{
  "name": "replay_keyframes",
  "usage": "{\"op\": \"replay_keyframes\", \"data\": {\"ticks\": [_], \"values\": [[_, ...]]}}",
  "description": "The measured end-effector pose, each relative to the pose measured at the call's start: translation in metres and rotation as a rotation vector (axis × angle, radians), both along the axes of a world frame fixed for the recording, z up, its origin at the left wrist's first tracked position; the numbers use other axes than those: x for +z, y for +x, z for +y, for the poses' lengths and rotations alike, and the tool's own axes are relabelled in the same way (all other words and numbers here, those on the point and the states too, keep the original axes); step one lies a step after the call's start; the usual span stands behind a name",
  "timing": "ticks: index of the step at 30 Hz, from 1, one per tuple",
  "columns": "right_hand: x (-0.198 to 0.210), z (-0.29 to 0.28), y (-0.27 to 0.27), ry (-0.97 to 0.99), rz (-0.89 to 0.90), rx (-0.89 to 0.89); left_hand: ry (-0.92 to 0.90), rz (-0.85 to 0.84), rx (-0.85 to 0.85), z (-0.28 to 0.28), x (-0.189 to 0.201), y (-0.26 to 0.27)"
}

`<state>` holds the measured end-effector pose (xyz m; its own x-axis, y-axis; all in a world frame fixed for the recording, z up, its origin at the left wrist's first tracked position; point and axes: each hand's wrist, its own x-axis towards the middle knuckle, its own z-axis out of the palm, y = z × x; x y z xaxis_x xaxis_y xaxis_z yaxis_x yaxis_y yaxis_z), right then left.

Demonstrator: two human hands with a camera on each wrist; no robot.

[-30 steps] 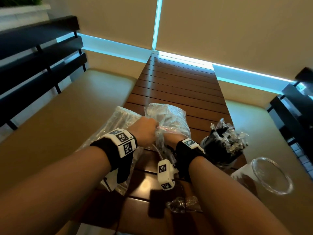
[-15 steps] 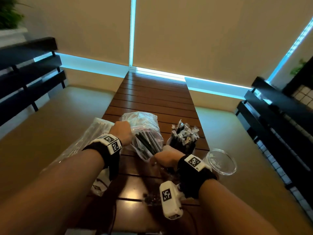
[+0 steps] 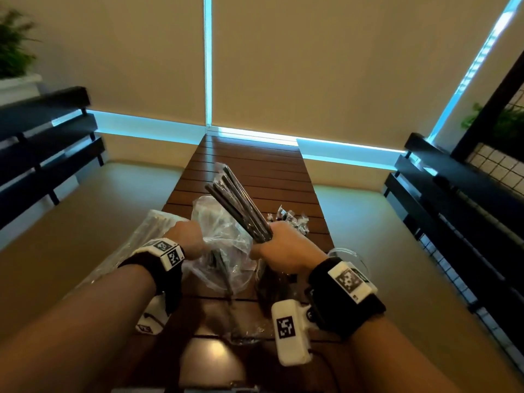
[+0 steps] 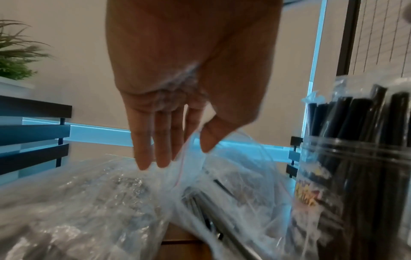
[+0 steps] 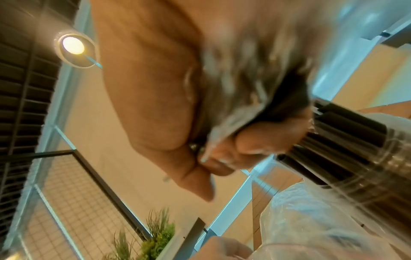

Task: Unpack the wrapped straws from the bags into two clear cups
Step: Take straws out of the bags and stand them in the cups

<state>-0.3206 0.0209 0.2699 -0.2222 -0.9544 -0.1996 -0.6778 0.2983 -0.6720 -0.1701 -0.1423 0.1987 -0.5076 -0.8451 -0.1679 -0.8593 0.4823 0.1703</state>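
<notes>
My right hand (image 3: 285, 245) grips a bundle of black wrapped straws (image 3: 238, 202) by its lower end and holds it raised and tilted, fanning up to the left above the table. In the right wrist view my curled fingers (image 5: 262, 139) close round that same bundle (image 5: 347, 140). My left hand (image 3: 188, 238) pinches the rim of the crumpled clear bag (image 3: 224, 242); thumb and fingers (image 4: 164, 158) hold the bag's edge (image 4: 222, 176). A clear cup full of black straws (image 4: 355, 167) stands behind my right hand (image 3: 289, 221). A second clear cup (image 3: 350, 255) peeks out by my right wrist.
Another clear bag of pale straws (image 3: 147, 236) lies at the left edge of the slatted wooden table (image 3: 246, 160). Cushioned benches with dark slat backs (image 3: 42, 143) flank the table on both sides. A loose wrapper piece (image 3: 243, 336) lies near me.
My right hand has drawn a bundle of black straws out of the bag and lifted it. My left hand has kept its hold on the bag. The head view has tilted upward.
</notes>
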Motion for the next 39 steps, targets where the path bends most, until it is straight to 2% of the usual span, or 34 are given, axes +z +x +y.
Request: {"op": "replay_keyframes", "data": {"ticks": [2, 4, 8, 10, 14, 18, 20, 23, 26, 29, 31, 33, 35, 37, 39], "values": [[0.002, -0.002, 0.003, -0.194, 0.073, -0.014, 0.078, 0.079, -0.092, 0.005, 0.007, 0.001], [-0.001, -0.006, 0.006, -0.349, 0.126, -0.075, 0.216, 0.287, -0.185, 0.017, 0.024, 0.002], [-0.014, -0.017, 0.012, -0.438, 0.164, -0.146, 0.629, 0.915, -0.356, 0.049, 0.076, 0.001], [-0.019, -0.022, 0.020, -0.461, 0.125, -0.160, 0.728, 1.201, -0.251, 0.059, 0.102, -0.005], [-0.022, -0.025, 0.036, -0.507, 0.052, -0.120, 0.727, 1.503, 0.014, 0.067, 0.127, -0.026], [-0.025, -0.022, 0.034, -0.460, -0.099, -0.101, 0.531, 1.649, 0.043, 0.075, 0.143, -0.036], [-0.030, -0.019, 0.030, -0.366, -0.191, -0.068, 0.445, 1.688, 0.017, 0.076, 0.156, -0.034], [-0.030, -0.013, 0.025, -0.278, -0.483, -0.046, 0.316, 1.660, -0.082, 0.080, 0.169, -0.033], [-0.017, -0.013, 0.027, -0.272, -0.572, -0.025, 0.223, 1.611, -0.156, 0.089, 0.171, -0.039], [-0.011, -0.019, 0.028, -0.293, -0.658, -0.136, 0.146, 1.541, -0.203, 0.095, 0.165, -0.042], [-0.009, -0.022, 0.029, -0.263, -0.633, -0.174, 0.095, 1.468, -0.219, 0.100, 0.160, -0.043], [-0.005, -0.016, 0.029, -0.199, -0.548, -0.108, 0.101, 1.418, -0.208, 0.100, 0.154, -0.043], [0.004, -0.009, 0.022, -0.186, -0.347, -0.032, 0.081, 1.381, -0.172, 0.095, 0.150, -0.041], [0.020, -0.003, 0.009, -0.358, -0.182, -0.145, 0.017, 1.308, -0.152, 0.086, 0.143, -0.036], [0.050, 0.004, 0.002, -0.657, -0.268, -0.397, -0.058, 1.208, -0.153, 0.081, 0.136, -0.030]]}}
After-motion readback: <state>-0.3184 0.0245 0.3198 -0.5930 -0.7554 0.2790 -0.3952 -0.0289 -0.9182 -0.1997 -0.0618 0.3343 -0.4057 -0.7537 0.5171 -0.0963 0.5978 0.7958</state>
